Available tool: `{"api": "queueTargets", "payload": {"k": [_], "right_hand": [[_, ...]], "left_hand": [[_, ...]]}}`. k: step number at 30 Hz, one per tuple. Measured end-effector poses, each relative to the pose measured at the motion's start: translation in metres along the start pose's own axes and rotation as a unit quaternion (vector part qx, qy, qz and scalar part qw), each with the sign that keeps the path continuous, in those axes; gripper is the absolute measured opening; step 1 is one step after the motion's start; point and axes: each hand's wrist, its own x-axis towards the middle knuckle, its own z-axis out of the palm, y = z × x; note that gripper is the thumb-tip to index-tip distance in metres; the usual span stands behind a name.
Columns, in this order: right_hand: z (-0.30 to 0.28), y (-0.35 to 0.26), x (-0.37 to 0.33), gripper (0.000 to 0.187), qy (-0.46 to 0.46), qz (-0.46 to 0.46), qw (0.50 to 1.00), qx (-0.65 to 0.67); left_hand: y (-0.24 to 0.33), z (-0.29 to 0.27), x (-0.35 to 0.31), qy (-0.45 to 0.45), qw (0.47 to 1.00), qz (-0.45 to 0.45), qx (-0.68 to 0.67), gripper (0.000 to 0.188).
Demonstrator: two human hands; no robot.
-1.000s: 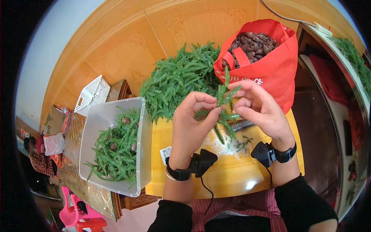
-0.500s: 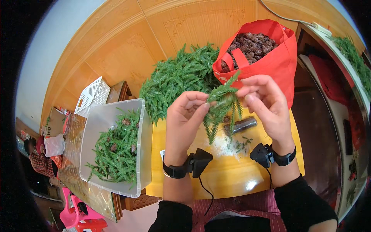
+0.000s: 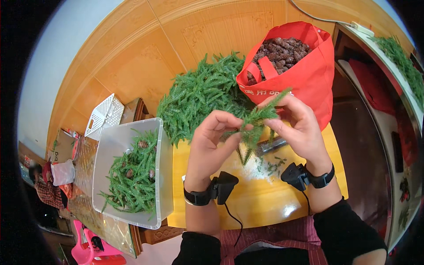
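Between left hand (image 3: 211,143) and right hand (image 3: 302,128), artificial pine sprig (image 3: 267,112) was pinched by fingertips of both, dark cylinder (image 3: 274,145) lying below the grip; branchlets apparently being arranged, steady stem support judged needed next.

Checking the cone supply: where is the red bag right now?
In the head view, the red bag, with brown cones inside, is at upper right, just right of the green sprig pile and beyond the right hand.
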Motion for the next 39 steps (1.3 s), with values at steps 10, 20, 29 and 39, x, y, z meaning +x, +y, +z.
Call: {"api": "queueTargets", "payload": {"k": [10, 20, 29, 39], "right_hand": [[-0.006, 0.007, 0.003, 0.016, -0.062, -0.095, 0.993, -0.041], [-0.006, -0.003, 0.003, 0.014, -0.098, -0.058, 0.993, 0.004], [-0.012, -0.005, 0.004, 0.012, -0.103, -0.035, 0.994, 0.014], [-0.015, -0.002, 0.006, 0.011, -0.123, -0.082, 0.988, -0.04]], "left_hand": [[-0.001, 0.012, 0.0, -0.052, 0.995, -0.073, -0.036, 0.049], [0.003, 0.017, -0.002, 0.003, 0.997, -0.059, 0.05, 0.027], [0.006, 0.019, -0.002, 0.025, 0.993, 0.005, 0.116, 0.021], [0.004, 0.019, -0.001, 0.014, 0.987, 0.049, 0.15, 0.021]]}}
